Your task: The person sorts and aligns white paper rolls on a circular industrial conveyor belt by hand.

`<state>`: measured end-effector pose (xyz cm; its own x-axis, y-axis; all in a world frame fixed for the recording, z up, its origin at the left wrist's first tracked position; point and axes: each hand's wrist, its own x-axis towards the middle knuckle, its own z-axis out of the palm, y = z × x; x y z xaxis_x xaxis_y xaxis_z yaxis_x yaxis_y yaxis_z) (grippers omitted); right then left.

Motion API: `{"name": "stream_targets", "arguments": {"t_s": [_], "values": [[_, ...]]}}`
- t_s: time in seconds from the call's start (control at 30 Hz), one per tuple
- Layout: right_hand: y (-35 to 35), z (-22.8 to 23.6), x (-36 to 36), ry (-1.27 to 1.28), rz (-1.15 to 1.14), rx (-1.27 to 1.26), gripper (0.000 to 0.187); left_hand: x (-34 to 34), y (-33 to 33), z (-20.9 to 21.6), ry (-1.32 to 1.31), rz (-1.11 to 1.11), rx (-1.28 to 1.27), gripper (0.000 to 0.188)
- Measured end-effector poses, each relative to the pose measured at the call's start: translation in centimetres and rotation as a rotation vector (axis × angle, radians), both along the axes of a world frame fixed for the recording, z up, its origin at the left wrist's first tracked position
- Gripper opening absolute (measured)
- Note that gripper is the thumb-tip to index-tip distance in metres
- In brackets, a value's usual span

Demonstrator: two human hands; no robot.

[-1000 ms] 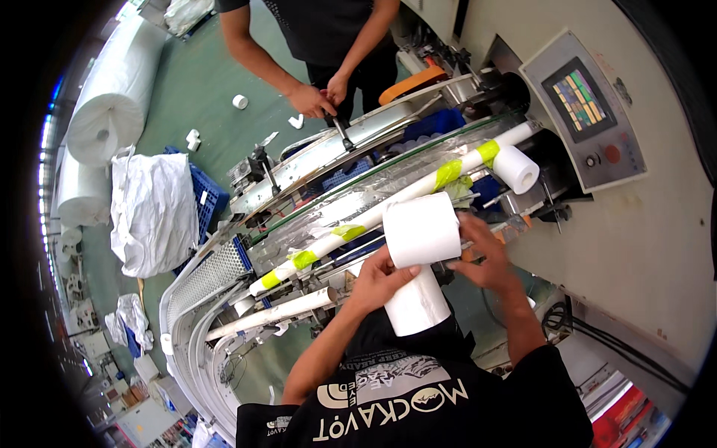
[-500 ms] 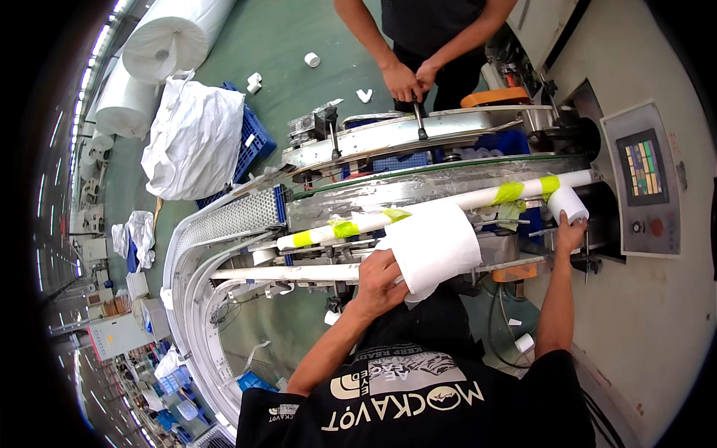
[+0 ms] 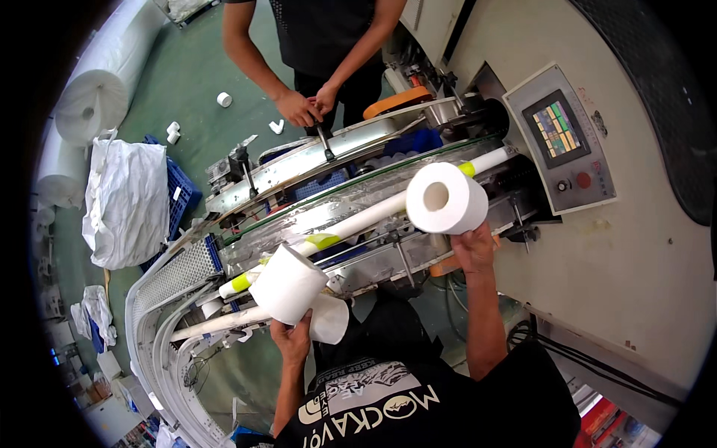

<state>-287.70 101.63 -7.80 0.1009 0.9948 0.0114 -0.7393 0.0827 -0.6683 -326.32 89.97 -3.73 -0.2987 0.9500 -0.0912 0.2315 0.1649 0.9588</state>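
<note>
Green floor (image 3: pixel 194 89) spreads well ahead of my hands and to their left. Beside my right hand, farther right, stands the cream machine cabinet (image 3: pixel 635 284). Ahead of both hands runs the metal conveyor (image 3: pixel 295 172), and beyond it a co-worker (image 3: pixel 323 30) has both hands close together by a black handle (image 3: pixel 326 145). Well to the left of my left hand sits a white sack (image 3: pixel 125 205). Between and just ahead of my hands, a long white tube (image 3: pixel 366 221) banded with yellow-green tape slants across. Ahead and right of my right hand is a control panel (image 3: pixel 562 142). My right hand (image 3: pixel 472 250) grips the hollow-cored roll (image 3: pixel 464 205) from below, its fingers partly hidden. My left hand (image 3: pixel 293 340) clasps the tilted roll (image 3: pixel 287 284), thumb against it; a lower roll (image 3: pixel 330 319) sits just beside that thumb, its support unclear.
</note>
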Motion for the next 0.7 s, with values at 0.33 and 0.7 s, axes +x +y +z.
{"name": "stream_targets", "arguments": {"t_s": [0.33, 0.7], "values": [[-0.6, 2.6, -17.3, 0.620, 0.388, -0.125, 0.062, -9.2, -8.5, 0.4, -0.245, 0.262, 0.012, 0.036], [-6.9, 4.3, -50.2, 0.876, 0.884, -0.132, 0.048, -29.8, -29.5, -2.0, -0.258, 0.793, 0.070, 0.034]]}}
